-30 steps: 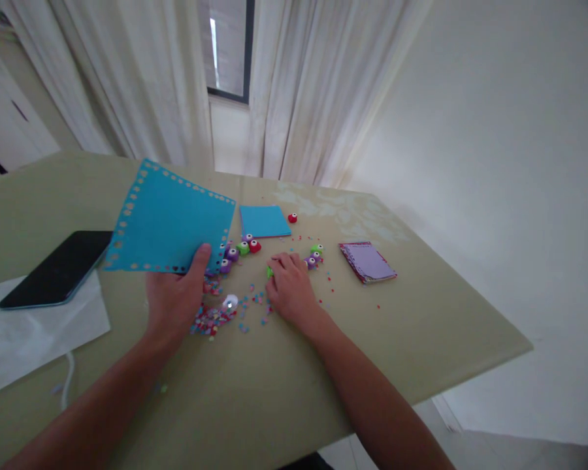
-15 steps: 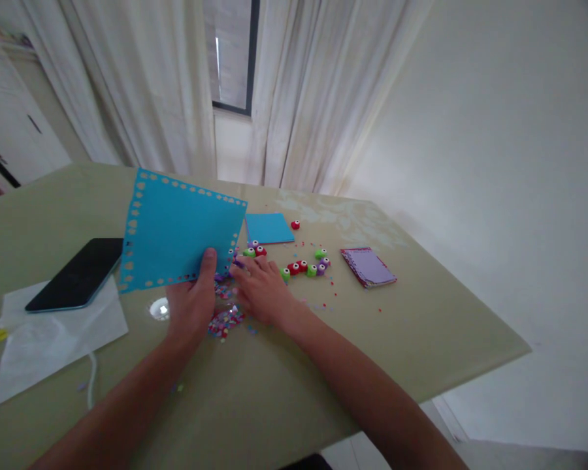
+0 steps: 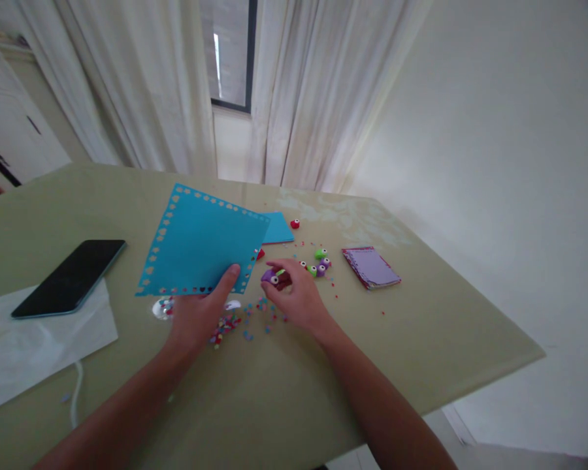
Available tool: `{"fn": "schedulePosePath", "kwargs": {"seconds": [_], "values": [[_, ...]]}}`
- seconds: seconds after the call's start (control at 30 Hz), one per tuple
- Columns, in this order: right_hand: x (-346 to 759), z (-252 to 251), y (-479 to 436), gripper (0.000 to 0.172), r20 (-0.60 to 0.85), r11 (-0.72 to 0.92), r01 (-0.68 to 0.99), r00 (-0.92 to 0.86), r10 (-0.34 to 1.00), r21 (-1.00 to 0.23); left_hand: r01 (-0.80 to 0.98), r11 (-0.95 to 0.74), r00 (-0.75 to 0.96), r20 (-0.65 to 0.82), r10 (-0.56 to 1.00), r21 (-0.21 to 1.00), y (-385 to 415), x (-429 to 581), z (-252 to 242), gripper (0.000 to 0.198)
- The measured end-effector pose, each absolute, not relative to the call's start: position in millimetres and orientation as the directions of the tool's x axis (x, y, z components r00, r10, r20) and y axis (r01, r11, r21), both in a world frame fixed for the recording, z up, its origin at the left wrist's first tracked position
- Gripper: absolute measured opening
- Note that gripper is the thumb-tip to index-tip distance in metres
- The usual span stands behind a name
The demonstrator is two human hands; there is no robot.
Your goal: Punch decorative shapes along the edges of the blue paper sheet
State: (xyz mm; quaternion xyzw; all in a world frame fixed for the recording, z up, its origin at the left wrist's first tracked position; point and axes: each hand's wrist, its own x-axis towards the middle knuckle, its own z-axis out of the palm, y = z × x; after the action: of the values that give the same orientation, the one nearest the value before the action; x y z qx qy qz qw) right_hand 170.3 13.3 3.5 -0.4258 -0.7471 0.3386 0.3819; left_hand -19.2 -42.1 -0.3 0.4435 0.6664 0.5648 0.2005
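My left hand [image 3: 198,320] is closed on the lower right edge of a blue paper sheet [image 3: 206,241], thumb in front. Small shapes are cut out along the sheet's borders. To its right, my right hand [image 3: 298,294] pinches a small purple paper punch [image 3: 269,279] with a white eye, between thumb and fingers, apart from the sheet. Behind that hand stand several green, red and purple punches, among them a purple one [image 3: 320,269] and a green one [image 3: 321,253]. Punched-out paper bits [image 3: 225,324] lie heaped and scattered below both hands.
A stack of blue paper [image 3: 279,228] lies behind the sheet, beside a red punch [image 3: 295,224]. At right is a pile of lilac paper [image 3: 371,269]. A black phone [image 3: 73,274] rests partly on white paper [image 3: 49,349] at left, near a white cable [image 3: 77,391].
The blue sheet has moved right and slightly down in my left hand. My right hand has moved away from the sheet to the right and now shows a purple punch in its pinch.
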Motion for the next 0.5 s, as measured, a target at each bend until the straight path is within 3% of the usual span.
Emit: {"fn": "schedulePosePath", "kwargs": {"seconds": [0.07, 0.2, 0.5], "values": [[173, 8, 16, 0.037, 0.2, 0.246, 0.129, -0.294, 0.935, -0.961, 0.347, -0.025, -0.537, 0.221, 0.814, 0.937, -43, -18, 0, 0.045], [173, 19, 17, 0.048, 0.068, 0.022, -0.153, -0.302, 0.951, -0.988, 0.364, -0.008, -0.499, 0.203, 0.843, 0.931, -46, -14, 2, 0.039], [171, 18, 14, 0.052, 0.135, 0.092, -0.166, -0.274, 0.952, -0.982, 0.437, -0.028, -0.468, 0.253, 0.847, 0.899, -46, -14, -1, 0.036]]}}
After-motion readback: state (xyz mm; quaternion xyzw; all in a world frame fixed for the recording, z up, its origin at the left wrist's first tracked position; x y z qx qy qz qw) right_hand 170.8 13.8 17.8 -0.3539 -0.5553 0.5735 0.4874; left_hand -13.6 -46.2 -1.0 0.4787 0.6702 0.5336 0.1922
